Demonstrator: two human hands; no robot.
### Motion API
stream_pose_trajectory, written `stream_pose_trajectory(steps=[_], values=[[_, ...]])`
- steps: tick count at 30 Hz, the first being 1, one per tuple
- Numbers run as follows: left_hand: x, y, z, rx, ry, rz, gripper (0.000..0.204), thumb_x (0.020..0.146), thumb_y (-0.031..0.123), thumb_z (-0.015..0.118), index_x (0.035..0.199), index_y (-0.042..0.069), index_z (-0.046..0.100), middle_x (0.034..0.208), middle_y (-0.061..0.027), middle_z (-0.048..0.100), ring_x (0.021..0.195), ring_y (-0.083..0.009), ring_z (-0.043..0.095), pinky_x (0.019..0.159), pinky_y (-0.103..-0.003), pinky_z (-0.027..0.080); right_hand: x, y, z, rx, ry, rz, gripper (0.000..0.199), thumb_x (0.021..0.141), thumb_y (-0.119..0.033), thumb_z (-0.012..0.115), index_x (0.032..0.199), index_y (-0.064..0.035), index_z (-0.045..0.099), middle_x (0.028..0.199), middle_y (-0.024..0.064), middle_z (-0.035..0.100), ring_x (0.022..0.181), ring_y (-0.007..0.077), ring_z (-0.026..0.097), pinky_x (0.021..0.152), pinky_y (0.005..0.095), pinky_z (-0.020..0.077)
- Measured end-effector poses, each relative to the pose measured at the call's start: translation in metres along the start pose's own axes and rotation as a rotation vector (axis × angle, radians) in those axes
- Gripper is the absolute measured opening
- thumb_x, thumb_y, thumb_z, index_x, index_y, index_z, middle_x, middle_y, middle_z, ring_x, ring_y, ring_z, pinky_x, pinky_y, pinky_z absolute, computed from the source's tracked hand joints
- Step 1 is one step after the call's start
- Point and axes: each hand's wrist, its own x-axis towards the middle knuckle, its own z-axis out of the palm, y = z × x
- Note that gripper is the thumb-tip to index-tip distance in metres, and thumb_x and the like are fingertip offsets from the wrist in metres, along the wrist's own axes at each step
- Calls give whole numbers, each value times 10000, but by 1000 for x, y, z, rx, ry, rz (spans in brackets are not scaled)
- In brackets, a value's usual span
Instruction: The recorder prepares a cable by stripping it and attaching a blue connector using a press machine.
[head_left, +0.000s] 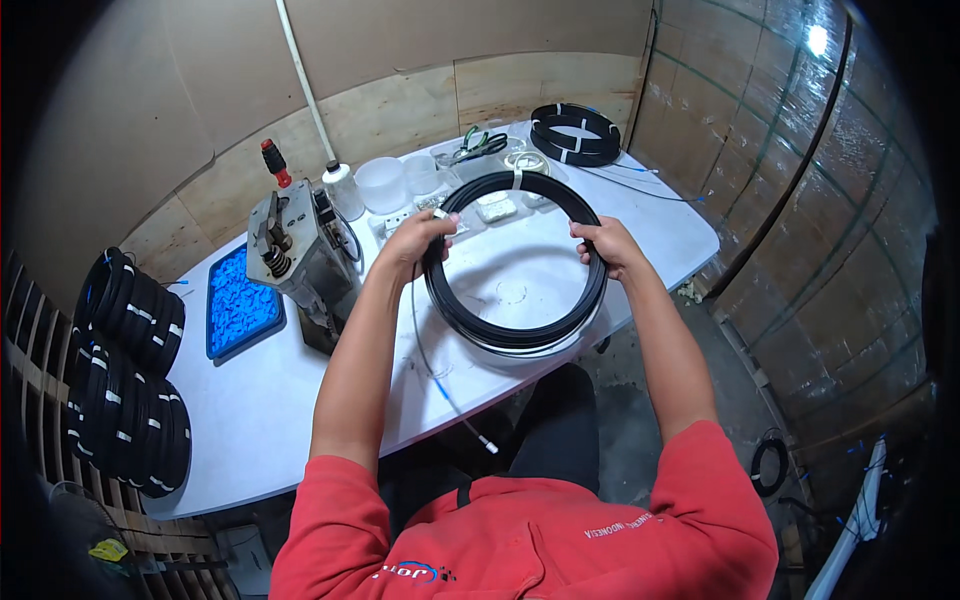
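Both of my hands grip a large coil of black cable [465, 318], raised tilted over the white table. My left hand [424, 240] is closed round its left side, and my right hand [606, 246] holds the right side. A strip of white tape [517, 180] binds the coil at its far edge. From the left side one loose cable end [422, 345] hangs down past the table's front edge, with a blue band and a light-coloured connector [488, 445] at its tip. Pale cable turns show under the coil's near edge.
A metal bench press [290, 245] with a red-and-black handle stands left on the table [240, 430], beside a blue tray [215, 340] of small blue pieces. Behind are a bottle [343, 190], clear tubs [382, 185], scissors [485, 146] and another black coil [575, 155]. Stacked coils [125, 420] sit far left.
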Motion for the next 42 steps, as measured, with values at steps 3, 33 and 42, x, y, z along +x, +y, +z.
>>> stream_pose_trajectory(steps=[3, 33, 42], values=[[25, -51, -13, 302, 175, 14, 569, 764, 44, 804, 1254, -5, 520, 945, -99, 622, 727, -135, 617, 570, -277, 531, 15, 25, 2, -62, -5, 107, 161, 884, -166, 681, 955, -35, 620, 729, 37, 586, 538, 84, 520, 465, 251, 471], [43, -108, 17, 1071, 353, -27, 372, 782, 294, 673, 987, -13, 710, 1005, -244, 693, 963, -403, 663, 872, -456, 516, -2, 50, -24, -972, 47, 31, 592, 822, -350, 709, 1278, -42, 489, 918, 203, 681, 723, 297, 703, 612, 420, 572], [35, -109, 23, 1109, 417, 76, 392, 794, 286, 664, 1044, -14, 694, 1005, -254, 691, 963, -414, 660, 881, -463, 518, -13, 51, -10, -1263, 154, 26, 600, 860, -354, 645, 1350, -49, 484, 1237, 262, 569, 1179, 405, 551, 995, 475, 459]])
